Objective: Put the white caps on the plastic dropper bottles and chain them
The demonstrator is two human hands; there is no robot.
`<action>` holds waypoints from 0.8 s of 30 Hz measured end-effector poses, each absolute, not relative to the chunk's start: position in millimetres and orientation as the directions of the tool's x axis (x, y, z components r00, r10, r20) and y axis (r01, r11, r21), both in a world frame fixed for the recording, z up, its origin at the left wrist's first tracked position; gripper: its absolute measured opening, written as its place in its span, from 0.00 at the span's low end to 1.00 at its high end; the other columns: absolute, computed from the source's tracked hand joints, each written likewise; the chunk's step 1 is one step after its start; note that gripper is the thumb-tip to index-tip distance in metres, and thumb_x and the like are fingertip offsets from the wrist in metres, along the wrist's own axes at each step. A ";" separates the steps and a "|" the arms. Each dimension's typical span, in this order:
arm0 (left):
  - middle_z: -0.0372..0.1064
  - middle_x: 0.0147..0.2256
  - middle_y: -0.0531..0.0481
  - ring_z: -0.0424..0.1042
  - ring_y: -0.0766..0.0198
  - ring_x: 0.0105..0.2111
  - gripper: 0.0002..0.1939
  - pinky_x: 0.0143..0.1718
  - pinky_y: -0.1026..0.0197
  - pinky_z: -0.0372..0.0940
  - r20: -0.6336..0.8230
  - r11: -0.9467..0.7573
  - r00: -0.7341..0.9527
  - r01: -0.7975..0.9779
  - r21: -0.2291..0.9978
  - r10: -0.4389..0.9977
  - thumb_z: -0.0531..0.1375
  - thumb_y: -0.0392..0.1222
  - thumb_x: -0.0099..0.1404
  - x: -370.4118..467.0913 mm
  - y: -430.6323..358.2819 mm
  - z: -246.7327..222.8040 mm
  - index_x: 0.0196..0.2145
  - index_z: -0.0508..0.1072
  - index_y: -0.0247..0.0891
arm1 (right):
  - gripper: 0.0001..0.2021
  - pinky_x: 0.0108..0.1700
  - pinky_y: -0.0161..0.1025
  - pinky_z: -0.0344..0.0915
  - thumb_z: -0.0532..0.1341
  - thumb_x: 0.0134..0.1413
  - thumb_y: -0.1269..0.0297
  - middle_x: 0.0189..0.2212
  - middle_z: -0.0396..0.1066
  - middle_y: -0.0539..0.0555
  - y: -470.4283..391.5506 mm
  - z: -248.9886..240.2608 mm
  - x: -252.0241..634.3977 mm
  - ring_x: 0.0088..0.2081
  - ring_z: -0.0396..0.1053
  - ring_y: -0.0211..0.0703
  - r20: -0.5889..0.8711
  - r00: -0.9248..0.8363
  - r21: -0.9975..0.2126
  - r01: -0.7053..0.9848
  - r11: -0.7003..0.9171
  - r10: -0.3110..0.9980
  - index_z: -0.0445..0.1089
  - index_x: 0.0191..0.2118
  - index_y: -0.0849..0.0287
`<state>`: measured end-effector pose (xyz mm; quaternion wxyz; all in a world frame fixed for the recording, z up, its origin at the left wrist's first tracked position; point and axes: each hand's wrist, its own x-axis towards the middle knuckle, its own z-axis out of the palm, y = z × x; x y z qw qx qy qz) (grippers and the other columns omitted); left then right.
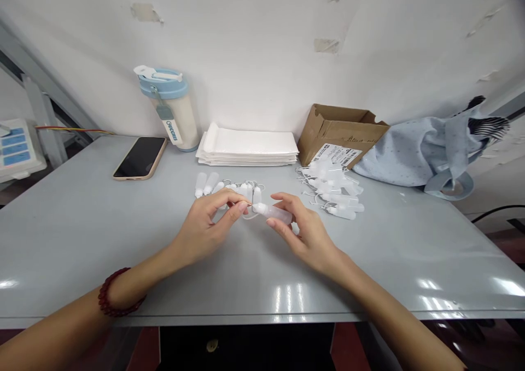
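Observation:
A small translucent squeeze bottle (279, 213) lies on its side above the table, its white nozzle pointing left. My right hand (309, 231) holds it, with thumb and fingers curved round its base end. At the nozzle, my left hand (215, 223) is closed in a pinch. A thin copper-coloured sliver shows at those fingertips, but what they grip is too small to name. A white loop of strap hangs just below the nozzle. Behind my hands is a row of similar bottles (211, 181), partly hidden by my left fingers. To the right lies a heap of strapped bottles (338, 196).
Along the wall stand a blue-lidded tumbler (180, 109), a stack of white padded envelopes (250, 144), an open cardboard box (338, 133) and a light blue cloth bag (414, 149). A phone (140, 158) lies at the left. The grey table (254, 283) has a straight front edge.

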<state>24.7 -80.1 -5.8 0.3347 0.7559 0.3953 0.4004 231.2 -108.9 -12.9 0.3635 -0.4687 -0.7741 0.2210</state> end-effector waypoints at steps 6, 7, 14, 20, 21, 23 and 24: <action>0.71 0.32 0.51 0.68 0.64 0.34 0.08 0.38 0.62 0.60 0.335 -0.441 0.325 0.347 0.828 0.884 0.56 0.42 0.66 19.5 -76.8 0.2 0.32 0.73 0.39 | 0.12 0.26 0.33 0.61 0.53 0.62 0.62 0.27 0.69 0.52 -105.2 -4.2 237.3 0.25 0.64 0.35 0.316 -0.260 -0.795 0.452 0.404 0.912 0.69 0.44 0.61; 0.71 0.33 0.51 0.68 0.64 0.34 0.08 0.38 0.61 0.61 0.332 -0.435 0.317 0.353 0.828 0.889 0.56 0.42 0.66 18.7 -76.5 1.1 0.33 0.73 0.39 | 0.12 0.25 0.32 0.60 0.53 0.62 0.62 0.28 0.69 0.52 -105.3 -3.6 237.8 0.26 0.64 0.35 0.324 -0.251 -0.798 0.446 0.406 0.912 0.69 0.44 0.61; 0.70 0.31 0.52 0.67 0.65 0.33 0.07 0.37 0.63 0.61 0.318 -0.424 0.329 0.331 0.843 0.889 0.57 0.42 0.65 17.4 -77.3 3.5 0.32 0.73 0.40 | 0.11 0.26 0.33 0.60 0.54 0.62 0.64 0.28 0.68 0.52 -106.0 -5.4 237.9 0.26 0.63 0.35 0.356 -0.269 -0.771 0.457 0.444 0.895 0.69 0.45 0.61; 0.70 0.30 0.53 0.67 0.66 0.31 0.06 0.35 0.63 0.61 0.318 -0.439 0.365 0.321 0.839 0.875 0.57 0.40 0.64 17.7 -77.3 3.2 0.31 0.73 0.38 | 0.10 0.26 0.33 0.59 0.54 0.61 0.66 0.27 0.68 0.51 -106.6 -5.4 236.5 0.26 0.62 0.34 0.396 -0.296 -0.731 0.472 0.493 0.870 0.69 0.44 0.61; 0.70 0.30 0.53 0.67 0.66 0.31 0.06 0.35 0.63 0.61 0.318 -0.440 0.368 0.321 0.839 0.874 0.58 0.40 0.64 17.9 -77.2 2.7 0.31 0.73 0.38 | 0.10 0.26 0.33 0.59 0.54 0.61 0.66 0.27 0.68 0.51 -106.8 -5.4 236.2 0.25 0.62 0.34 0.402 -0.296 -0.724 0.476 0.498 0.867 0.69 0.44 0.61; 0.70 0.29 0.53 0.67 0.66 0.31 0.06 0.34 0.63 0.61 0.314 -0.437 0.370 0.321 0.840 0.874 0.58 0.39 0.64 18.3 -77.5 1.4 0.30 0.73 0.38 | 0.10 0.25 0.32 0.58 0.54 0.61 0.66 0.27 0.68 0.51 -107.4 -5.8 235.5 0.25 0.61 0.34 0.411 -0.292 -0.713 0.487 0.504 0.864 0.69 0.44 0.61; 0.70 0.29 0.53 0.67 0.66 0.31 0.07 0.34 0.63 0.61 0.309 -0.433 0.370 0.324 0.841 0.876 0.58 0.39 0.64 18.6 -77.9 0.5 0.29 0.72 0.38 | 0.10 0.25 0.32 0.58 0.54 0.61 0.66 0.27 0.68 0.51 -107.7 -6.1 235.1 0.25 0.61 0.34 0.413 -0.291 -0.709 0.493 0.505 0.863 0.69 0.44 0.61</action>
